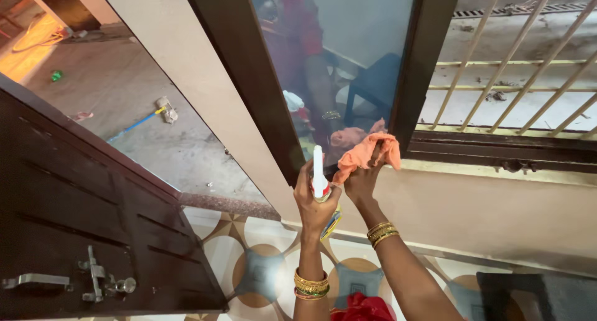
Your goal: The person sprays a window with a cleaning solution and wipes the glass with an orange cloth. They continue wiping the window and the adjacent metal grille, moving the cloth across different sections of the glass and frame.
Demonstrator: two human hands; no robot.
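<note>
My left hand [313,201] grips a spray bottle [319,178] with a white nozzle, held upright just below the dark-framed window pane [348,41]. My right hand [362,179] presses an orange cloth [368,153] against the lower corner of the glass, next to the frame. Gold bangles sit on both wrists. The glass reflects the person and the cloth.
A dark wooden door [81,228] with a metal latch [96,282] stands open at the left. Cream window bars [516,66] fill the opening at the right. Patterned floor tiles [261,271] lie below; a mop [146,117] lies outside on concrete.
</note>
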